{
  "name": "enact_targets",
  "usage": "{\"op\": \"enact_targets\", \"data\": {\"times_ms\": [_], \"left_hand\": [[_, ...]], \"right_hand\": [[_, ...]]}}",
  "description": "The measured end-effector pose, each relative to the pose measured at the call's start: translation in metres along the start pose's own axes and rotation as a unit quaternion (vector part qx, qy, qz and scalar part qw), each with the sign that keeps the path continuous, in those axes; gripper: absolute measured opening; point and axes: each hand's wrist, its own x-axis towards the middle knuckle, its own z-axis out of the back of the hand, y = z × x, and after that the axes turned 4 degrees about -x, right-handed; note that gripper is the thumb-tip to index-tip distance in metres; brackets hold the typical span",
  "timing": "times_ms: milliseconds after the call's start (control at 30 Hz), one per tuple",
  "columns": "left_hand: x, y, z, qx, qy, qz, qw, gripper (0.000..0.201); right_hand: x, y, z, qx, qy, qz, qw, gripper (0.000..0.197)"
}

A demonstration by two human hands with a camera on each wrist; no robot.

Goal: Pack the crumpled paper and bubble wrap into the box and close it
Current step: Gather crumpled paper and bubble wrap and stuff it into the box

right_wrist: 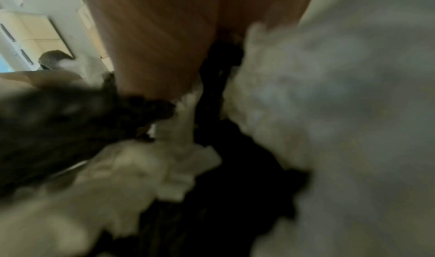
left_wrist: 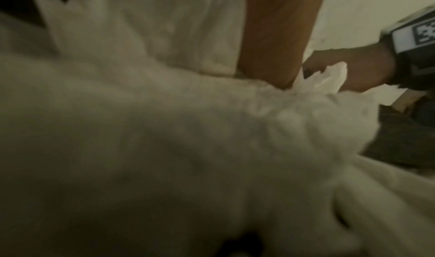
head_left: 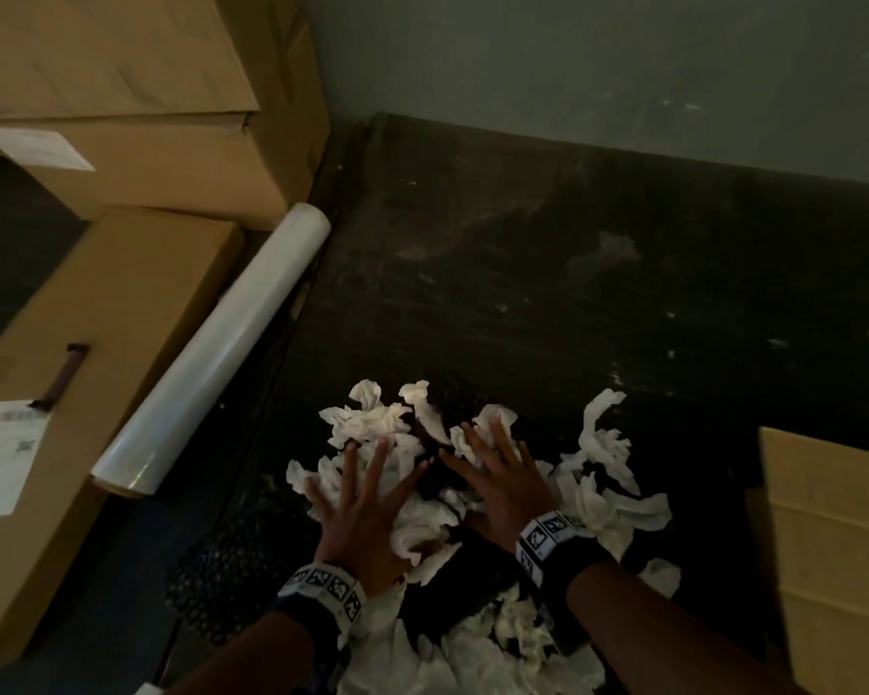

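Hands: two, both flat on the heap with fingers spread and straight; the left hand and the right hand press down side by side and clasp nothing.
Crumpled paper: one loose heap of many white pieces on the dark floor, too tangled to count.
Bubble wrap: one dark bubbled sheet, partly under the heap, showing left of the left wrist.
Open box: one, at the right edge, just beside the heap.
Other boxes: three at left; the long box lies nearest.
Plastic film roll: one, leaning beside the long box.
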Motion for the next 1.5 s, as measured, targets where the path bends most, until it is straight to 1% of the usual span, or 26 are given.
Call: {"op": "enact_targets", "data": {"times_ms": [100, 233, 300, 367, 467, 600, 733, 833, 933, 1000, 1067, 1167, 1300, 1400, 1500], "left_hand": [[0.002, 0.004, -0.004, 0.007, -0.016, -0.008, 1.0, 0.093], [0.006, 0.01, -0.007, -0.013, -0.003, -0.017, 1.0, 0.098], [0.006, 0.008, -0.004, -0.046, -0.012, -0.042, 0.998, 0.095], [0.002, 0.005, 0.002, -0.073, -0.012, -0.046, 0.996, 0.087], [-0.002, 0.001, 0.009, -0.078, -0.009, -0.028, 0.997, 0.082], [0.002, 0.007, 0.0, -0.081, -0.021, -0.04, 0.996, 0.091], [0.002, 0.006, 0.002, -0.093, -0.056, -0.057, 0.993, 0.094], [0.0, 0.004, 0.008, -0.125, -0.079, -0.05, 0.988, 0.093], [-0.002, 0.003, 0.015, -0.15, -0.106, -0.051, 0.982, 0.095], [-0.005, 0.004, 0.023, -0.171, -0.128, -0.065, 0.975, 0.098], [-0.009, 0.004, 0.033, -0.177, -0.151, -0.085, 0.969, 0.093], [-0.02, 0.0, 0.052, -0.171, -0.193, -0.113, 0.96, 0.092], [-0.039, -0.007, 0.083, -0.176, -0.239, -0.133, 0.946, 0.082], [-0.056, -0.012, 0.107, -0.165, -0.259, -0.15, 0.94, 0.078], [-0.075, -0.023, 0.133, -0.148, -0.28, -0.172, 0.933, 0.08]], "right_hand": [[-0.002, 0.0, -0.001, 0.033, -0.016, 0.006, 0.999, 0.078], [0.001, 0.006, 0.003, 0.082, -0.049, 0.007, 0.995, 0.061], [0.001, 0.014, 0.007, 0.086, -0.037, -0.009, 0.996, 0.056], [0.001, 0.022, 0.007, 0.082, -0.016, -0.026, 0.996, 0.057], [0.001, 0.029, 0.004, 0.085, -0.024, -0.045, 0.995, 0.056], [0.003, 0.031, 0.008, 0.089, 0.009, -0.047, 0.995, 0.056], [0.0, 0.03, 0.02, 0.078, 0.003, -0.039, 0.996, 0.054], [0.0, 0.032, 0.028, 0.07, 0.007, -0.042, 0.997, 0.053], [-0.004, 0.035, 0.04, 0.058, -0.011, -0.049, 0.997, 0.05], [-0.01, 0.037, 0.05, 0.056, -0.017, -0.052, 0.997, 0.052], [-0.017, 0.039, 0.062, 0.048, -0.023, -0.053, 0.997, 0.055], [-0.03, 0.046, 0.085, 0.029, -0.058, -0.053, 0.996, 0.053], [-0.053, 0.058, 0.118, 0.018, -0.112, -0.051, 0.992, 0.054], [-0.069, 0.064, 0.136, 0.029, -0.191, -0.036, 0.981, 0.053], [-0.088, 0.065, 0.153, -0.003, -0.27, -0.022, 0.963, 0.056]]}}
